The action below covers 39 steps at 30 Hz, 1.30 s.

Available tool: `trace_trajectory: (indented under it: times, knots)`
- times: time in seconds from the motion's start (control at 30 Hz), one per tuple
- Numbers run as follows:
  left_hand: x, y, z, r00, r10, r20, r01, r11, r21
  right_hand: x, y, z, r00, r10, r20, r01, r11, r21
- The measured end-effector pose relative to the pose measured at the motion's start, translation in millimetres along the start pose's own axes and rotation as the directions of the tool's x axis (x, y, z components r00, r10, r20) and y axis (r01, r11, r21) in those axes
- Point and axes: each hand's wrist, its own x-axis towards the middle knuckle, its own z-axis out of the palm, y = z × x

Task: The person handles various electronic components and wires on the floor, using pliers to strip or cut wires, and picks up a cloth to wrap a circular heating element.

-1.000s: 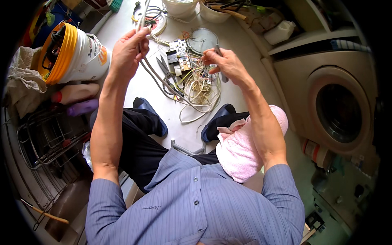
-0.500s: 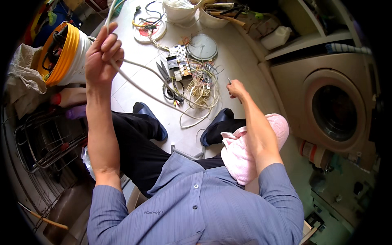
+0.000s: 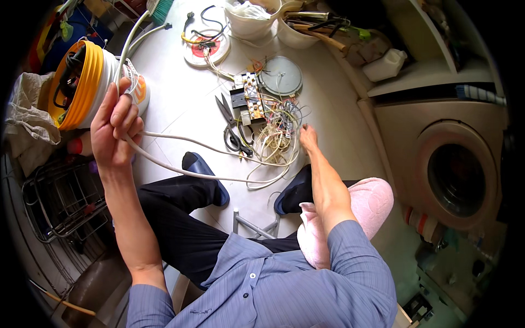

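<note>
My left hand (image 3: 116, 126) is raised at the left, its fingers closed around a thick white cable (image 3: 175, 169). One length of the cable rises above this hand, and two strands run right toward the floor. There lies a tangle of thin wires (image 3: 276, 142), with my right hand (image 3: 308, 138) low at its right edge. The right fingers are curled together; what they hold is hidden. Black-handled scissors (image 3: 225, 109) lie open beside an electrical part with exposed contacts (image 3: 252, 98). A round grey disc (image 3: 281, 76) lies behind the tangle.
A yellow-and-white bucket (image 3: 93, 82) stands at the left, above a wire rack (image 3: 60, 191). Farther off are a red-and-white reel (image 3: 206, 49) and white buckets (image 3: 252, 24). A washing machine (image 3: 404, 131) is on the right. A pink towel (image 3: 372, 205) covers my right knee.
My left hand has moved down and left with the cable. My right hand has come down and left to the wires; the small metal tool seen in it earlier no longer shows.
</note>
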Motion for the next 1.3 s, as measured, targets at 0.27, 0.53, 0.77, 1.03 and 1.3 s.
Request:
trace_trajectory:
  times: [0.27,0.53,0.77,1.03,1.3]
  knots:
    - [23,-19,4,0.999,-0.025,-0.046,0.033,0.982,0.184,-14,-32,-5,0.935,0.178,0.306,-0.219,0.970,0.106]
    - [30,-34,17,0.997,-0.051,-0.049,0.062,0.967,0.247,-11,-203,-138,0.908,-0.072,0.412,-0.010,0.981,0.192]
    - [23,-45,26,0.989,-0.079,-0.122,0.112,0.949,0.294,-50,-258,-226,0.857,-0.269,0.440,0.210,0.961,0.179]
    - [13,-51,21,0.987,-0.047,-0.153,0.113,0.880,0.462,-73,-223,-199,0.849,-0.122,0.513,0.149,0.989,-0.012]
    - [23,-63,16,0.987,-0.106,-0.117,0.156,0.757,0.634,-119,-182,-143,0.625,0.025,0.780,0.100,0.989,-0.111]
